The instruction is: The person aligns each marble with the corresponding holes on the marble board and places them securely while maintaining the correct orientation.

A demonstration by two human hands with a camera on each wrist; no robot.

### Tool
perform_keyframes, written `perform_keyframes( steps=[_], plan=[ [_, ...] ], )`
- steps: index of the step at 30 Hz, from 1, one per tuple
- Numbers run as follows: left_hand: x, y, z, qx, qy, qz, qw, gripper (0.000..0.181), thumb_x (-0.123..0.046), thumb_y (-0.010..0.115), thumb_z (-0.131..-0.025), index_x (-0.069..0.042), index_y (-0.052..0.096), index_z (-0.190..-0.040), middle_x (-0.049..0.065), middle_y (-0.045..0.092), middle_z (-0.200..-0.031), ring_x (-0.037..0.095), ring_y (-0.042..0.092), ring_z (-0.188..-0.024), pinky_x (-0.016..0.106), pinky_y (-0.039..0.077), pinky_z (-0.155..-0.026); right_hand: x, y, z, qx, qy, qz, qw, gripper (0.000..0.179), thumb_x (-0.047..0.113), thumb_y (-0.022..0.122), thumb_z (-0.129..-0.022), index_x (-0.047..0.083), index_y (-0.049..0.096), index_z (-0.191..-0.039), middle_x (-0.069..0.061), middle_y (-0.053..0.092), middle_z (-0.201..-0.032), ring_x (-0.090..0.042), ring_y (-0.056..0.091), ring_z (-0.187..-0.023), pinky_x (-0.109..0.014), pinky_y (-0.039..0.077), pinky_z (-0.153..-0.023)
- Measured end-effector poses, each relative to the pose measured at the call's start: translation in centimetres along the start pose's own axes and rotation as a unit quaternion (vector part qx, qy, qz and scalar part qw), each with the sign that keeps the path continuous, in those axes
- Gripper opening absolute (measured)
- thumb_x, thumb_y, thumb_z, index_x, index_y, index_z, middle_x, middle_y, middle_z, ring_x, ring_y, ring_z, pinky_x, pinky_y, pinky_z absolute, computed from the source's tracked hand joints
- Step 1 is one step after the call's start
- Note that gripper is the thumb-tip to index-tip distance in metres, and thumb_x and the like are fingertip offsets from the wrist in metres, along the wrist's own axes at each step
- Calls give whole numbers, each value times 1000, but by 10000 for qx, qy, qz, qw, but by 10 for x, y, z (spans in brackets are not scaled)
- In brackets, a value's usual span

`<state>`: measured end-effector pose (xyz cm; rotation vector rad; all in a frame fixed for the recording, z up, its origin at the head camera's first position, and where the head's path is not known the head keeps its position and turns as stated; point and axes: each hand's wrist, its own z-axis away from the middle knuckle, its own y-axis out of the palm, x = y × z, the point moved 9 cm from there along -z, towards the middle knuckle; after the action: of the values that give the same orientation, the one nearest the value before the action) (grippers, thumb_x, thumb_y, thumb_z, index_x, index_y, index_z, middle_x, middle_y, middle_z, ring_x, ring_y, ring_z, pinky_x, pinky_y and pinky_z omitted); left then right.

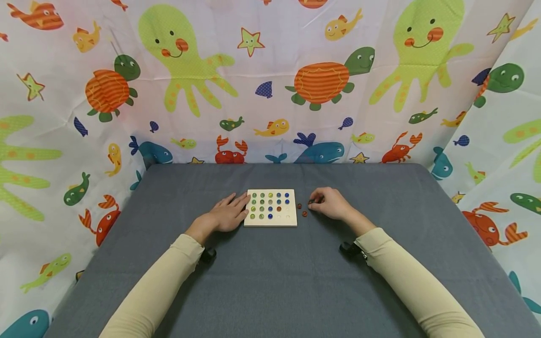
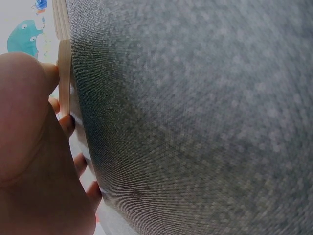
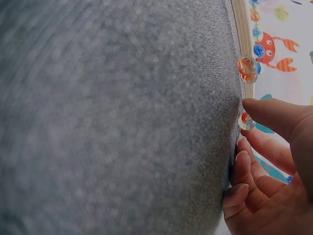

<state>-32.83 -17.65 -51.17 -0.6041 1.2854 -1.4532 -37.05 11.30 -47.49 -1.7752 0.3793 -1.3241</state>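
A pale wooden board (image 1: pixel 270 224) with rows of round hollows lies flat on the table. Green and yellowish glass marbles sit in its left columns, blue marbles (image 1: pixel 270 216) mostly further right, and one orange-red marble (image 1: pixel 279 209) in the third row. Pale hollows show at the lower right corner. My left hand (image 1: pixel 229 213) rests with extended fingers against the board's left edge. Right of the board, my right hand (image 1: pixel 331 203) pinches a clear marble with a red swirl (image 3: pixel 246 121) between thumb and index finger. Two loose reddish marbles (image 1: pixel 304 213) lie between board and right hand.
Dark grey cloth covers the table (image 1: pixel 270 281). A white curtain (image 1: pixel 270 42) printed with sea animals hangs behind it and along both sides. Black wrist straps (image 1: pixel 350 249) sit at the sleeve cuffs.
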Motion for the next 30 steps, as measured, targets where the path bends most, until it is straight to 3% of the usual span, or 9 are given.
perform_keyframes(
  steps=[22, 30],
  plan=[
    [-1, 0, 0, -18, 29, -33, 10000, 61, -47, 24, -112, -25, 8, -167, -5, 2, -173, 33, -2, -158, 58, 6, -125, 1, -1, 1, -51, 79, -4, 10000, 14, 15, 76, -93, 3, 73, -100, -7, 68, -88, -17, 57, -73, -32, 46, -66],
    [-11, -8, 10, 29, 2, -63, 10000, 61, -43, 25, -113, -21, 9, -167, -1, 3, -173, 35, 0, -158, 59, 7, -125, 3, -1, 5, -14, 47, -119, 9999, 12, 14, 74, -95, 4, 72, -100, -5, 69, -85, -17, 58, -72, -33, 48, -66]
  ],
)
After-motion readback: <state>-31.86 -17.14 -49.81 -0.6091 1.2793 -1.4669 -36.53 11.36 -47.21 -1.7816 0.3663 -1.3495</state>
